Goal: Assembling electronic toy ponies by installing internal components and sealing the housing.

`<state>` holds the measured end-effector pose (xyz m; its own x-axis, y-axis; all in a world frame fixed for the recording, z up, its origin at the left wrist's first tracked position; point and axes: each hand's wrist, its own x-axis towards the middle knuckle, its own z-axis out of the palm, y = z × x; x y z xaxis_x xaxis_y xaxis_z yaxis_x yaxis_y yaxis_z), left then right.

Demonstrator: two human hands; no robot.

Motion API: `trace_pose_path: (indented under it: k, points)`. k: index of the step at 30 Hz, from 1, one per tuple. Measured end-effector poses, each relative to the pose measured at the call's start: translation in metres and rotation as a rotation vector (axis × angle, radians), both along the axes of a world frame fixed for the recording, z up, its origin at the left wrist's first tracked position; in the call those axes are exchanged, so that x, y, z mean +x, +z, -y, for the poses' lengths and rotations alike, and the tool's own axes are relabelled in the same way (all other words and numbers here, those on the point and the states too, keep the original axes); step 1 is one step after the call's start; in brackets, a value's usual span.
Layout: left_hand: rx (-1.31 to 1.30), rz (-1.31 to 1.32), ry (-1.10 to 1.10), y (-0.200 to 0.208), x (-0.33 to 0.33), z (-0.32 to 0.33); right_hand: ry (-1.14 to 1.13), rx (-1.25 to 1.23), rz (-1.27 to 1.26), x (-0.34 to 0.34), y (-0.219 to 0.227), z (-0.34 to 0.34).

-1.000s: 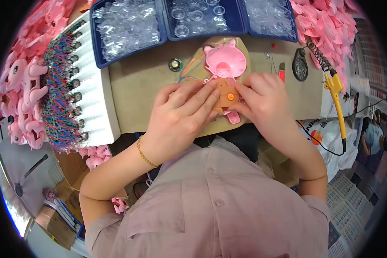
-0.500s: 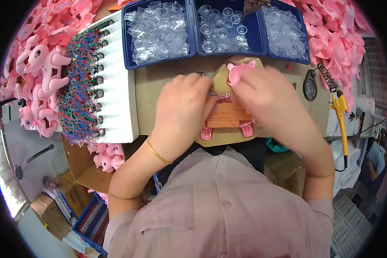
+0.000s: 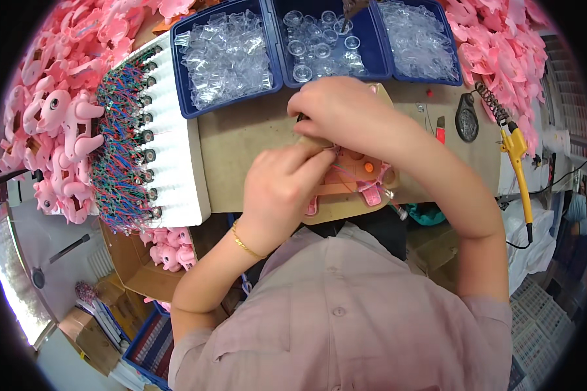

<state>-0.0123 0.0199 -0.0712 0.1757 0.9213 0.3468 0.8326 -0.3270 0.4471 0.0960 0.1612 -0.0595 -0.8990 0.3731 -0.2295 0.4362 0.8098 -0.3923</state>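
Note:
A pink toy animal's body half (image 3: 370,193) lies in a tan holder (image 3: 346,214) in front of me, with an orange round piece (image 3: 369,167) and thin wires on it. My left hand (image 3: 282,181) is closed in a pinch at the body's upper left edge, by the wires; what its fingertips hold is hidden. My right hand (image 3: 346,109) reaches across above it, fingers curled down over the holder's upper left. A small dark thing shows beneath those fingers, too covered to name. The pink head part is hidden behind my right hand.
Blue bins (image 3: 277,78) of clear plastic parts stand at the back. A white foam tray (image 3: 188,163) with wired round parts is at left, beside pink toy bodies (image 3: 65,114). At right lie a red-handled blade (image 3: 441,130), a black oval object (image 3: 466,117) and a yellow soldering iron (image 3: 515,153).
My right hand has left the pink head part and moved left, across the top of the holder. My left hand has shifted slightly downward, uncovering more of the orange piece and wires.

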Motion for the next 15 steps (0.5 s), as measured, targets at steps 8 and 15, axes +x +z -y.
trace_pose_path:
  k: [8,15]
  points:
    - [-0.573,0.743,0.113,0.003,-0.019,-0.017,-0.832,-1.101,-0.488,0.069,0.009,0.011]
    - [-0.672,0.9,0.164,0.001,-0.017,-0.018,-0.612,-1.001,-0.353,0.077,0.007,0.012]
